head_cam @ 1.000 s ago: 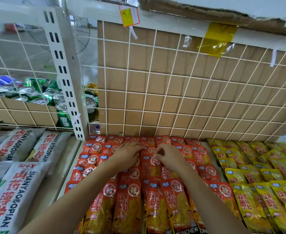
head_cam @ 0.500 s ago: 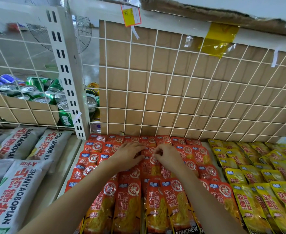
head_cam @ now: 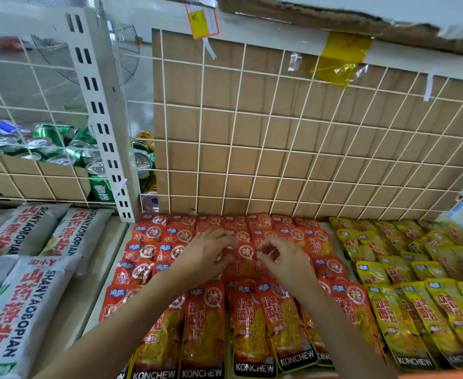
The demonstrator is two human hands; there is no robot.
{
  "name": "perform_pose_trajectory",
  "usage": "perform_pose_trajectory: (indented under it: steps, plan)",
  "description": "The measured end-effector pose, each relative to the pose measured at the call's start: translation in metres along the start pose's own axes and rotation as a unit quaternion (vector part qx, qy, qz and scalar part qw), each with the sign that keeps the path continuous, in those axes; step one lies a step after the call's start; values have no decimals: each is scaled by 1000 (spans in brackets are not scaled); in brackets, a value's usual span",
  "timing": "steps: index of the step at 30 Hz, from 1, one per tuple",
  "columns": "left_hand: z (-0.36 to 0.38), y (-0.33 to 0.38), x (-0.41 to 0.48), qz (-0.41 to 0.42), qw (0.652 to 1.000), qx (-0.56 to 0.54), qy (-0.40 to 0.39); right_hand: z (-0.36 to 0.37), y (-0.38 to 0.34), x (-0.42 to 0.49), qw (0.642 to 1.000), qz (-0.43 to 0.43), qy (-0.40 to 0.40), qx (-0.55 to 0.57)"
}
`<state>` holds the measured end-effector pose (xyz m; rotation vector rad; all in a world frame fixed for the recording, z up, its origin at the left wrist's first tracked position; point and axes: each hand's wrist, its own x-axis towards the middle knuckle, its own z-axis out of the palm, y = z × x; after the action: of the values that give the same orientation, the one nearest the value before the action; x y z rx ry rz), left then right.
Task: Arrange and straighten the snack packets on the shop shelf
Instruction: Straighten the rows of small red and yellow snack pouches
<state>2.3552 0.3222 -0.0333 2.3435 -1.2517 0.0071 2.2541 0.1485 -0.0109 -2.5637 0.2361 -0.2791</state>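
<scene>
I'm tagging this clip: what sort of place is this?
Most likely a small grocery shop: rows of red KONCHEW snack packets on a shelf, a white wire grid behind them, and drink cans beyond it.

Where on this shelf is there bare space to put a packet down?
A bare strip of shelf runs between the grey bags and the red packets. A thin gap separates them from the yellow packets at the back. Elsewhere packets overlap tightly.
</scene>
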Motion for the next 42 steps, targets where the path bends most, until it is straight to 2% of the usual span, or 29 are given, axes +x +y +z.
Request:
perform_pose_trajectory:
  steps: [3, 7, 19, 25, 32, 42]
  plan:
    - [1, 5, -14, 27, 1000, 9, 8, 1, 0, -20, 999, -23, -28, -19]
    - [2, 13, -22, 8, 999, 30, -8, 11, -1, -41, 995, -43, -61, -58]
    - [1, 26, -10, -39, 989, 105, -99, 24, 1, -49, 997, -39, -32, -61]
    - [1, 25, -2, -43, 988, 94, -117, 27, 1, -43, 998, -31, -22, -40]
    - [-1, 20, 7, -38, 994, 68, -80, 16, 0, -32, 998, -34, -26, -40]
    - [-3, 16, 18, -72, 991, 3, -108, 13, -5, -17, 991, -72, -114, -27]
